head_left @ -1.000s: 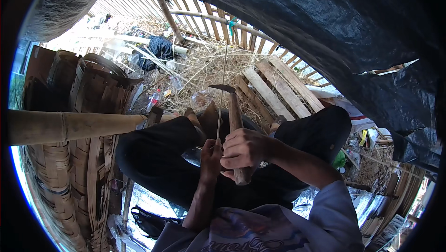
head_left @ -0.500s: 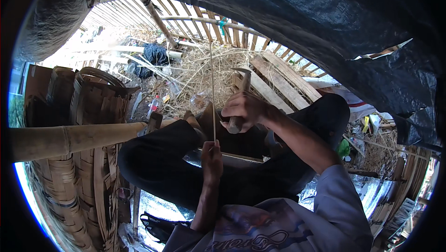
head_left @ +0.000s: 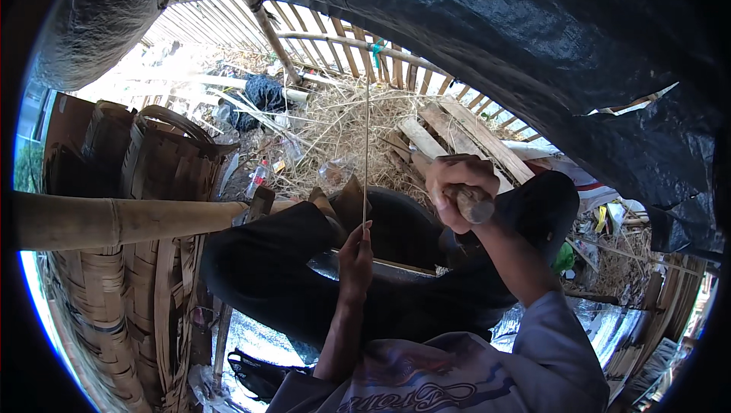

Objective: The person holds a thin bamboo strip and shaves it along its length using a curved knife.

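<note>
A thin, straight bamboo strip (head_left: 367,146) stands nearly upright in front of me. Its lower end is pinched between the fingers of my left hand (head_left: 355,261), above my crossed legs. To the right, my right hand (head_left: 459,184) is wrapped round the thick wooden handle of a tool (head_left: 477,207), with the butt end toward me. The tool's head is not clearly visible behind the hand. It is apart from the strip. Between my legs sits a dark round tub (head_left: 407,219), and a brown pointed piece (head_left: 352,204) rises beside the strip.
A thick bamboo pole (head_left: 129,223) comes in from the left above woven bamboo panels (head_left: 106,299). Ahead lie dry straw (head_left: 343,112), wooden planks (head_left: 483,135) and a plastic bottle (head_left: 259,177). A dark tarpaulin (head_left: 495,25) hangs overhead, with a slatted fence (head_left: 388,63) behind.
My right hand has moved right, away from the strip, and turned so the handle's butt points toward me. The tool's curved head, visible before, is now hidden. My left hand still holds the strip.
</note>
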A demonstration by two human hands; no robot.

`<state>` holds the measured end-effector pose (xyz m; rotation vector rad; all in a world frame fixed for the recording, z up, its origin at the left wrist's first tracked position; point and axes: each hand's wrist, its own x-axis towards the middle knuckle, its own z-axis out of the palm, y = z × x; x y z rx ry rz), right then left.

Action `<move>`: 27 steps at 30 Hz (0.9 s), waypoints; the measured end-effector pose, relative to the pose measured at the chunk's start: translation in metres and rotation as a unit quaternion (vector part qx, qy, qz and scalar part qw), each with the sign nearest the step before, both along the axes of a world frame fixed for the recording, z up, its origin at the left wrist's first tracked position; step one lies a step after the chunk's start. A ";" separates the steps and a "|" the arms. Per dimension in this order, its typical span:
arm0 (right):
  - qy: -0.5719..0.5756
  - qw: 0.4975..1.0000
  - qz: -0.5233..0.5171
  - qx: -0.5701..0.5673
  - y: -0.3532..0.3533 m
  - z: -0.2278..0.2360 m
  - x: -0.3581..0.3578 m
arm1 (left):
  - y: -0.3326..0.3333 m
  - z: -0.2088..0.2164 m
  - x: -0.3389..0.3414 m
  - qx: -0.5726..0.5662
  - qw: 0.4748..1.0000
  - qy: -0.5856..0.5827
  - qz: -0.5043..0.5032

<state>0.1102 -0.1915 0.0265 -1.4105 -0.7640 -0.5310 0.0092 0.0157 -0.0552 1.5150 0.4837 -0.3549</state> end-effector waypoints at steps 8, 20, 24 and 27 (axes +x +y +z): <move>-0.049 0.996 0.060 0.049 0.003 0.031 -0.009 | -0.002 -0.001 0.000 0.006 1.000 0.007 -0.019; -0.113 0.990 0.077 -0.023 0.018 0.023 -0.003 | 0.001 0.005 0.000 -0.061 0.998 -0.004 -0.023; -0.112 0.991 0.062 -0.032 0.013 0.004 0.006 | -0.003 0.010 -0.001 -0.081 0.996 0.013 -0.029; -0.089 0.993 0.059 -0.060 0.016 0.005 0.016 | 0.002 0.006 -0.003 -0.116 0.993 0.012 -0.010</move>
